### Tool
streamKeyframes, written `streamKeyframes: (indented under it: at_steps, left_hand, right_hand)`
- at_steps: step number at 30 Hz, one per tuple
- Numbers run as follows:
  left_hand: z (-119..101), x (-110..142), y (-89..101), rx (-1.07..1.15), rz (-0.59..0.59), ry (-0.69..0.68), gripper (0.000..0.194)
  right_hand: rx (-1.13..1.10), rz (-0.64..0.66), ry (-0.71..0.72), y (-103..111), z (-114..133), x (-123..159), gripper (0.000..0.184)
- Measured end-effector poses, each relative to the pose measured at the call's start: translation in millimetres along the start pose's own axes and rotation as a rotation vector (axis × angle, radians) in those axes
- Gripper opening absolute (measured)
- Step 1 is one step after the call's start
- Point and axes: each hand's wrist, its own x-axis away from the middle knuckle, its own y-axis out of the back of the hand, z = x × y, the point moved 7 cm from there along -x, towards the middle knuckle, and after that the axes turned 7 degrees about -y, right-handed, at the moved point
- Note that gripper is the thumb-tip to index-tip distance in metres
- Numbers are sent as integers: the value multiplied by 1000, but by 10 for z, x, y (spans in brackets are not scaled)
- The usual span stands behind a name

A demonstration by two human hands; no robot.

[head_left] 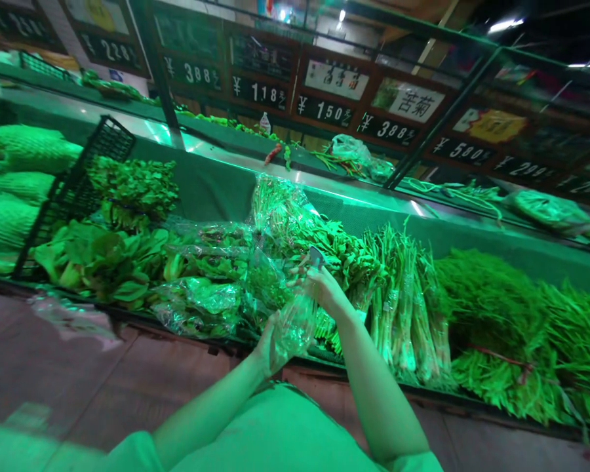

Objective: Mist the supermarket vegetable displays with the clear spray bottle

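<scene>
Bag: a clear plastic bag point(297, 324) is gathered between both hands, above the counter's front edge.
Left grip: the left grip point(270, 344) is clenched around the bag's lower part.
Right grip: the right grip point(326, 290) pinches the bag's upper end, close to a small grey tag point(316, 257).
Counter: a green-lit produce counter point(142, 314) carries bagged leafy greens point(201, 295) and bundled stalks point(403, 308).
Beyond: price boards point(324, 111) line the far side.

Black price boards point(324, 111) in a row high up read, L to R, ¥228 point(111, 52), ¥388 point(191, 73), ¥118 point(259, 92), ¥150 point(324, 111), ¥388 point(388, 129), ¥580 point(461, 151); small unit marks unreadable. White sign point(408, 100) above 2nd ¥388 reads 苦菊 (bitter endive).
</scene>
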Motion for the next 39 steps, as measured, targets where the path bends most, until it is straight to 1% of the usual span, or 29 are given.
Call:
streamKeyframes:
  at_steps: [3,6,9,13,16,19,23,26,30,35,39]
  left_hand:
    - [-214,-20,-52,41,36,-61,52]
    - [-376,-35,-70,83,55,-77,51]
    - [-471,-46,-43,131,55,-72,49]
    - [-586,-77,-13,165,50,-108,49]
    - [-700,-118,-60,149,65,-135,49]
    - [-827,-165,-173,122,115,-136,52]
    - [-928,-199,-311,82,190,-111,56]
    - [-881,-209,-353,54,213,-62,58]
    - [-687,-233,-356,5,219,5,58]
    - [-351,-250,-319,-20,215,122,56]
    - [-121,-248,-281,-27,194,239,53]
  right_hand:
    - [52,2,-4,-146,-6,-135,32]
    - [152,-27,1,-202,-30,-346,32]
    - [243,-32,4,-248,-53,-561,28]
    - [284,35,1,-389,-22,-730,29]
    - [305,55,17,-512,110,-769,32]
    - [317,74,86,-626,332,-761,28]
    - [387,73,177,-652,602,-711,25]
    - [409,62,176,-551,665,-666,27]
    - [361,-20,132,-281,603,-548,37]
    - [343,-88,177,58,534,-213,44]
    - [354,-168,184,302,499,72,44]
